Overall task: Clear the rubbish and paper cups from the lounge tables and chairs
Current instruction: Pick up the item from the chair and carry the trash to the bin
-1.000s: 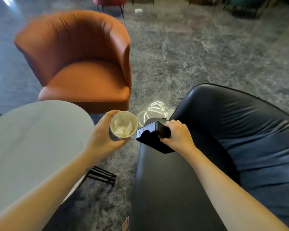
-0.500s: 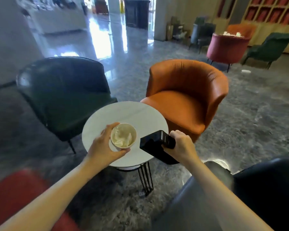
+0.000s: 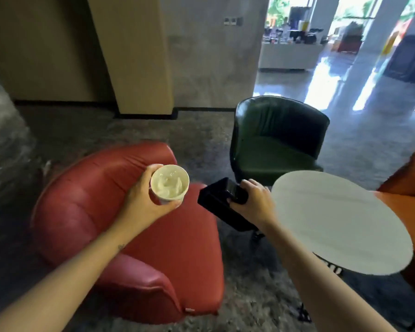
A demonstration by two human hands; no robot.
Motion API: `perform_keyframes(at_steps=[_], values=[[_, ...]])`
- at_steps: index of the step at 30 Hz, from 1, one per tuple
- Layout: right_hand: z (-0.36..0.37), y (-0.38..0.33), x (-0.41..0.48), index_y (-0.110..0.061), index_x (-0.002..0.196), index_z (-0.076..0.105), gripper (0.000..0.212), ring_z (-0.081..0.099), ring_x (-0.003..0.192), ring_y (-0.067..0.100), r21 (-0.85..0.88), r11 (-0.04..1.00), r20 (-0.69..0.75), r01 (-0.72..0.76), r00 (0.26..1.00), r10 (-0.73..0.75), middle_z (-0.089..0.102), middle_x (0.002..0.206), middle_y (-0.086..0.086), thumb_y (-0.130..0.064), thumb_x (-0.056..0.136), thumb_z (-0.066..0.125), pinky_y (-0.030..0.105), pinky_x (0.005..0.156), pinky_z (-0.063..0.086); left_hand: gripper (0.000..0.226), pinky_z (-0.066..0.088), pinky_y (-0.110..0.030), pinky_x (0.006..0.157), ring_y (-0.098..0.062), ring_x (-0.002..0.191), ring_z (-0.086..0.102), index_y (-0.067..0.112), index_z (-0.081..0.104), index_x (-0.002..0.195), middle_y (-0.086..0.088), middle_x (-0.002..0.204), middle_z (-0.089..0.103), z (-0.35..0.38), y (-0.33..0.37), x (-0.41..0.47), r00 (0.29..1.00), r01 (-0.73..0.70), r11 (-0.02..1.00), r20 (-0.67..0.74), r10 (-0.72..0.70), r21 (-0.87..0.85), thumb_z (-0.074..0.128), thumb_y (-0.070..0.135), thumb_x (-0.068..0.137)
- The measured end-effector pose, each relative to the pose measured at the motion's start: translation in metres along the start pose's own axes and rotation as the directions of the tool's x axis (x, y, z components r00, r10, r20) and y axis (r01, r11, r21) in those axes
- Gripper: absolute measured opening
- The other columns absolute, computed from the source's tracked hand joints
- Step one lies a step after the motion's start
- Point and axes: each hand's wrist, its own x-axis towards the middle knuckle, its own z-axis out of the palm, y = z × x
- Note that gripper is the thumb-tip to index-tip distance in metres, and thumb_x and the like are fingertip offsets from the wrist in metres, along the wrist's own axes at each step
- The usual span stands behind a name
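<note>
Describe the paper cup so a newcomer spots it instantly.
Find the big red armchair at lower left. Over it the left hand grips a white paper cup, mouth up, crumpled tissue inside. It is the only pale round thing held; the right hand holds a black boxy object.

I note strong daylight from the upper right, blowing out the polished floor [image 3: 322, 77] there. Near field dimmer, shadows soft. Motion blur smears the left edge and the desk [image 3: 340, 224] rim; wide-angle lens bends the borders.
</note>
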Motion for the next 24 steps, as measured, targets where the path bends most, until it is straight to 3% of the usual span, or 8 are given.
perform_keyframes(at_steps=[2,5,9,12,17,20,24], values=[[0.026,-0.062,0.004,-0.016,0.070,0.045,0.029,0.054,0.077,0.028,0.070,0.992,0.028,0.103,0.994,-0.105,0.047,0.073,-0.003,-0.028,0.068,0.072,0.030,0.066,0.028,0.067,0.036,0.000,0.078,0.001,0.095,0.051,0.020,0.048,0.112,0.018,0.105,0.054,-0.059,-0.018,-0.032,0.995,0.059,0.997,-0.079,-0.054,0.059,0.085,0.014,0.056],[0.065,-0.160,-0.005,-0.018,0.070,0.048,0.028,0.056,0.078,0.031,0.165,0.959,0.046,0.229,0.970,-0.239,0.056,0.075,0.004,-0.028,0.065,0.073,0.031,0.065,0.030,0.070,0.032,0.002,0.079,-0.005,0.098,0.052,0.015,0.050,0.115,0.013,0.107,0.054,-0.147,-0.041,-0.088,0.973,0.158,0.978,-0.187,-0.131,0.136,0.086,0.017,0.055],[0.119,-0.313,-0.057,-0.019,0.068,0.042,0.033,0.056,0.079,0.032,0.300,0.881,0.134,0.366,0.898,-0.419,0.056,0.076,0.005,-0.030,0.065,0.073,0.035,0.066,0.035,0.068,0.032,0.003,0.075,0.007,0.092,0.046,0.022,0.047,0.113,0.029,0.103,0.048,-0.273,-0.064,-0.197,0.916,0.293,0.930,-0.345,-0.205,0.223,0.085,0.022,0.056],[0.158,-0.415,-0.104,-0.016,0.074,0.053,0.027,0.058,0.081,0.031,0.404,0.804,0.181,0.435,0.824,-0.537,0.059,0.079,0.005,-0.029,0.064,0.074,0.036,0.069,0.039,0.068,0.038,-0.008,0.079,-0.003,0.098,0.050,0.027,0.046,0.113,0.017,0.107,0.054,-0.355,-0.075,-0.278,0.847,0.417,0.879,-0.450,-0.282,0.233,0.085,0.022,0.057],[0.212,-0.569,-0.177,-0.013,0.087,0.060,0.029,0.057,0.083,0.029,0.546,0.631,0.211,0.552,0.638,-0.741,0.056,0.081,0.002,-0.032,0.068,0.073,0.035,0.068,0.038,0.065,0.038,-0.006,0.077,-0.001,0.098,0.050,0.032,0.046,0.111,0.018,0.107,0.054,-0.465,-0.079,-0.398,0.708,0.567,0.789,-0.628,-0.323,0.235,0.084,0.024,0.059],[0.241,-0.652,-0.220,-0.011,0.082,0.060,0.028,0.058,0.080,0.028,0.608,0.526,0.213,0.595,0.516,-0.830,0.059,0.080,0.005,-0.032,0.068,0.073,0.037,0.068,0.043,0.065,0.037,-0.007,0.078,0.000,0.096,0.051,0.028,0.047,0.111,0.012,0.108,0.056,-0.515,-0.081,-0.460,0.612,0.652,0.725,-0.717,-0.334,0.220,0.085,0.025,0.058],[0.285,-0.757,-0.277,-0.014,0.078,0.055,0.026,0.057,0.078,0.028,0.692,0.386,0.230,0.610,0.320,-0.919,0.060,0.082,0.006,-0.033,0.071,0.071,0.033,0.067,0.038,0.064,0.035,-0.002,0.075,-0.003,0.092,0.053,0.021,0.050,0.112,0.012,0.105,0.057,-0.569,-0.089,-0.538,0.430,0.774,0.618,-0.830,-0.357,0.135,0.086,0.021,0.058]])
